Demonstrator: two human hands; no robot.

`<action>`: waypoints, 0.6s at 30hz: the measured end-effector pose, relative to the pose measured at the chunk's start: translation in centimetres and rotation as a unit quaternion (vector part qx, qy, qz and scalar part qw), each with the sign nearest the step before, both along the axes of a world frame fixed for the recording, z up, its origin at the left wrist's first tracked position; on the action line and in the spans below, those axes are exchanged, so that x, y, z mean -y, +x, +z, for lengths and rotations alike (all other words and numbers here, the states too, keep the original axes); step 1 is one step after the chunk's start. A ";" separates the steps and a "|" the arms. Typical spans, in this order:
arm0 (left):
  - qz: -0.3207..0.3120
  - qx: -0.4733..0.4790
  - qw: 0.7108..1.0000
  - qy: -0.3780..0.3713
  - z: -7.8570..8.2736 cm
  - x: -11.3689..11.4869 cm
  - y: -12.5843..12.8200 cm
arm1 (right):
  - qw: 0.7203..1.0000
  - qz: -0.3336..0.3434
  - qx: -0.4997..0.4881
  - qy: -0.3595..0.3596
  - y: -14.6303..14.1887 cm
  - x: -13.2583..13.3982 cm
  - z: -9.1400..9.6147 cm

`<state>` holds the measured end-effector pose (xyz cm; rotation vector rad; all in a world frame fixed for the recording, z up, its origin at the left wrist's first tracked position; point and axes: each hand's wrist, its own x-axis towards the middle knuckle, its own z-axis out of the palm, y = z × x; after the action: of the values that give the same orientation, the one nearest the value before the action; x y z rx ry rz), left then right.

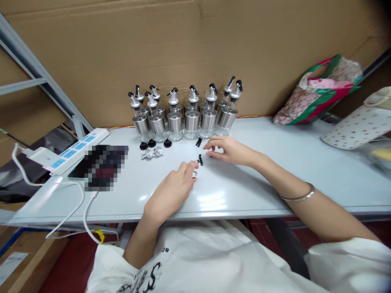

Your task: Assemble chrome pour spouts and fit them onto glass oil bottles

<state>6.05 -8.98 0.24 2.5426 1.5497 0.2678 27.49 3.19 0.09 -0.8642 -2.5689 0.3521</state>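
My left hand (173,188) is closed around a silver pour spout (194,173), mostly hidden by the fingers. A small black lever (200,160) shows just beyond its fingertips; whether it touches the spout I cannot tell. My right hand (229,150) hovers low over the table with bent fingers, thumb and forefinger apart, a dark bit barely visible under the thumb. Further black levers (198,142) lie just left of its fingertips. To the left are several black stoppers (168,143) and loose silver spouts (149,153). Behind them stand glass-and-steel oil bottles (192,121) with spouts fitted.
A white power strip (77,149) with a plugged-in charger and a dark, pixelated device (105,169) lie at the left. A patterned bag (317,95) and a dotted white container (357,126) stand at the right. Cardboard (183,49) backs the white table (275,195).
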 end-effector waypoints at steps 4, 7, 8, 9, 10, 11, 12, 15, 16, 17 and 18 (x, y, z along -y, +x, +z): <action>0.017 0.017 1.000 -0.011 0.0 0.1 0.0 | 0.997 0.045 -0.053 -0.021 -0.9 1.3 0.6; 0.008 0.021 1.000 -0.009 0.2 0.2 0.1 | 0.994 0.073 -0.063 -0.044 -1.7 2.3 0.7; 0.004 0.020 1.000 -0.007 0.3 0.2 0.1 | 0.993 0.086 -0.064 -0.049 -1.9 2.5 0.6; 0.001 0.019 1.000 -0.005 0.3 0.2 0.1 | 0.992 0.098 -0.066 -0.054 -2.1 2.8 0.6; -0.002 0.016 1.000 -0.004 0.4 0.2 0.1 | 0.990 0.107 -0.069 -0.057 -2.2 3.0 0.5; -0.006 0.014 1.000 -0.002 0.4 0.2 0.1 | 0.989 0.112 -0.074 -0.058 -2.4 3.2 0.5; -0.009 0.011 1.000 0.000 0.4 0.2 0.1 | 0.989 0.114 -0.078 -0.056 -2.5 3.4 0.5; -0.013 0.014 1.000 0.009 0.3 0.2 0.1 | 0.989 0.116 -0.081 -0.035 -2.6 3.6 0.6; -0.012 0.021 1.000 0.009 0.3 0.1 0.1 | 0.989 0.118 -0.080 -0.028 -2.6 3.7 0.6; -0.010 0.032 0.999 0.004 0.3 0.1 0.0 | 0.989 0.120 -0.079 -0.023 -2.6 3.7 0.7; -0.006 0.048 0.999 -0.003 0.4 0.1 -0.2 | 0.989 0.119 -0.080 -0.020 -2.6 3.7 0.8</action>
<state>5.90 -9.06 0.60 2.4942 1.4972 0.3759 24.84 -0.51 0.85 -0.5174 -2.5249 0.5221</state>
